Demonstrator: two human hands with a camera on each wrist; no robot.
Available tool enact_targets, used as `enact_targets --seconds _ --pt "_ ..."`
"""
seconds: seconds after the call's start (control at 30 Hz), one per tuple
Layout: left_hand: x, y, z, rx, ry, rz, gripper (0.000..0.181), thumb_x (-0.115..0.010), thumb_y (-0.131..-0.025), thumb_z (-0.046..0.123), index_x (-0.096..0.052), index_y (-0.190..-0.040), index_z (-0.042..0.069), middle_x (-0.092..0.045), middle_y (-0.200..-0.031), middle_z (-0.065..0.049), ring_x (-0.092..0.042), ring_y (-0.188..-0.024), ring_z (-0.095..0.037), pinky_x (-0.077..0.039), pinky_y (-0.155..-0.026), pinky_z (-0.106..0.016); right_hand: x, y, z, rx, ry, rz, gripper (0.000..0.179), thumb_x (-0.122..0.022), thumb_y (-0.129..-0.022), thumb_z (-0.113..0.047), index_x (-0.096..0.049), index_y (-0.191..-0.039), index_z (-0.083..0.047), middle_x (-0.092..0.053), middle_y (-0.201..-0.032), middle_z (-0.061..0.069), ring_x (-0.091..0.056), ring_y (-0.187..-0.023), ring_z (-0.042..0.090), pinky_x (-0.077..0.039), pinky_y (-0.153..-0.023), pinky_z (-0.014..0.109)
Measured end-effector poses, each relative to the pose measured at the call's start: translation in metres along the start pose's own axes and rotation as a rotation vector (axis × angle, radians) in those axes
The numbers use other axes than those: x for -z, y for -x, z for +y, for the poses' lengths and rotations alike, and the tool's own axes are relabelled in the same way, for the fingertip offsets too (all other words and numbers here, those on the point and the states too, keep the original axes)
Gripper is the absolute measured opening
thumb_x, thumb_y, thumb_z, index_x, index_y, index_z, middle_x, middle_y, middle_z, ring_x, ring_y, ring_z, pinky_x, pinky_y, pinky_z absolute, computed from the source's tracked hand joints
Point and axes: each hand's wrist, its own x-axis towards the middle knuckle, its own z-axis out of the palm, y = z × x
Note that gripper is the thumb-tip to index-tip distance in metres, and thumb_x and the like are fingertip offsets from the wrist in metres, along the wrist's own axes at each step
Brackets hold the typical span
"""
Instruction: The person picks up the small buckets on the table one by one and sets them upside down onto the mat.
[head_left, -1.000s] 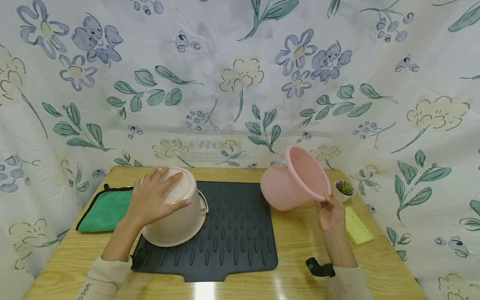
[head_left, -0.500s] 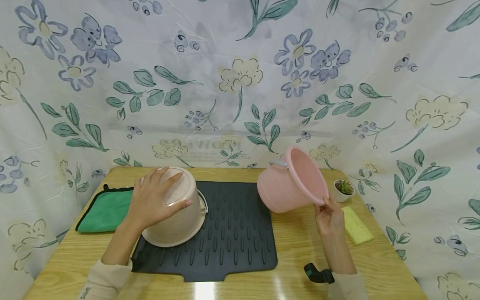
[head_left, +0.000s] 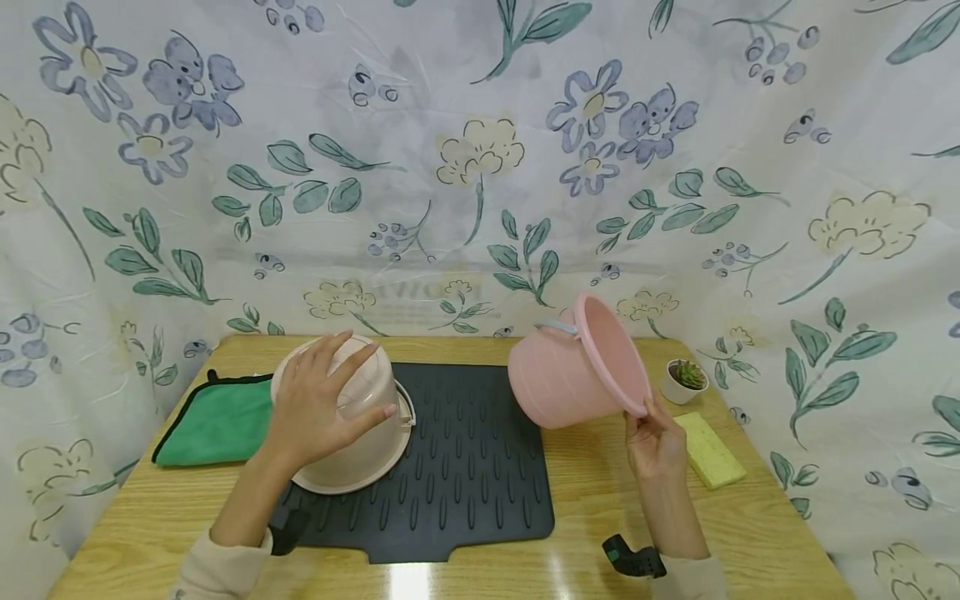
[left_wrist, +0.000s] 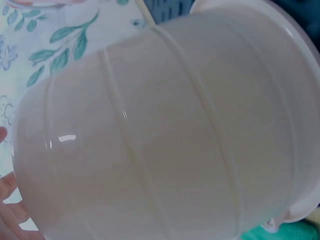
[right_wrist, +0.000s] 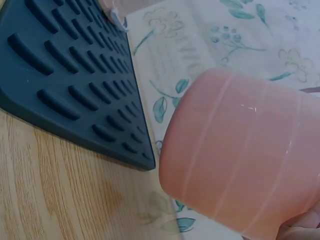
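A cream bucket [head_left: 363, 458] stands upside down on the left part of a dark ribbed mat [head_left: 480, 467], rim down. My left hand [head_left: 315, 408] is at its upturned base, fingers straight and thumb spread; whether it touches the base I cannot tell. The bucket's side wall fills most of the left wrist view. My right hand [head_left: 660, 446] pinches the rim of a pink bucket [head_left: 558, 379], which is tilted with its mouth to the right. A pale handle [head_left: 557, 325] lies at its upper side. The right wrist view shows the pink wall up close.
A folded green cloth [head_left: 213, 421] with black edging lies left of the mat. At the right are a small potted succulent [head_left: 684, 381] and a yellow sponge [head_left: 711, 452]. A floral curtain [head_left: 480, 167] hangs behind the wooden table [head_left: 585, 517].
The pink bucket and my right hand have shifted a little left. My left hand has slid slightly rightward over the cream bucket's base, while that bucket has stayed in place.
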Motion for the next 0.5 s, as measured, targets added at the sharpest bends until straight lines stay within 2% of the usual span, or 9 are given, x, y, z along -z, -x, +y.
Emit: enact_targets --seconds 0.23,0.37,0.5 --pt "-0.005 0.002 0.012 0.016 0.157 0.086 0.085 -0.081 -0.073 0.042 -0.046 -0.149 0.028 -0.042 -0.150 -0.016 -0.043 -0.132 -0.045 -0.033 -0.099 -0.070 0.000 0.004 0.001 0.006 0.001 0.049 0.030 -0.035 -0.104 0.002 -0.062 -0.109 0.013 -0.066 -0.092 0.024 -0.070 -0.077 0.033 -0.060 -0.068 0.036" --pt "-0.006 0.004 0.020 0.036 0.251 0.108 0.085 -0.082 -0.073 0.034 -0.045 -0.149 0.025 -0.041 -0.151 -0.013 -0.040 -0.136 -0.040 -0.034 -0.099 -0.069 0.000 0.007 0.002 0.002 -0.016 0.077 0.027 -0.037 -0.104 0.002 -0.062 -0.106 0.013 -0.065 -0.091 0.023 -0.069 -0.076 0.034 -0.060 -0.067 0.035" --pt "-0.008 0.006 0.026 0.046 0.303 0.133 0.083 -0.081 -0.073 0.030 -0.047 -0.149 0.023 -0.042 -0.151 -0.013 -0.040 -0.137 -0.038 -0.035 -0.100 -0.067 0.001 0.009 0.004 -0.007 -0.030 0.068 0.029 -0.037 -0.104 0.001 -0.062 -0.100 0.015 -0.065 -0.089 0.024 -0.069 -0.075 0.036 -0.060 -0.065 0.034"
